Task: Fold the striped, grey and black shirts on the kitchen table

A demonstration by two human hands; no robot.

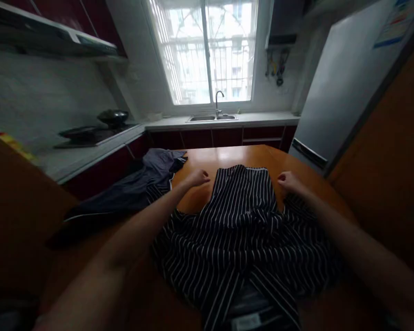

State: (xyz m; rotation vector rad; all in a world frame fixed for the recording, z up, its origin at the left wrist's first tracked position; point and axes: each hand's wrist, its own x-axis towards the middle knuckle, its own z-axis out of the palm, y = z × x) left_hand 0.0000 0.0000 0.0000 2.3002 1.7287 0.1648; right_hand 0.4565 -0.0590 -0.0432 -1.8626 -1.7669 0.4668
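A black-and-white striped shirt [241, 197] lies spread on the wooden table, its collar and a white label toward me and its hem toward the window. Cloth is bunched in folds across its middle. Just left of the hem, my left hand [197, 177] hovers over the table with its fingers curled closed and a small gap to the fabric. My right hand [290, 181] is on the other side of the hem, fingers also curled in, apart from the cloth. I see nothing in either hand.
Dark blue and grey clothes [124, 188] lie heaped along the left of the wooden table [227, 154]. Beyond it are a counter with a sink [212, 118], a tap, and a stove with a pan [113, 117]. A fridge [348, 87] stands at the right.
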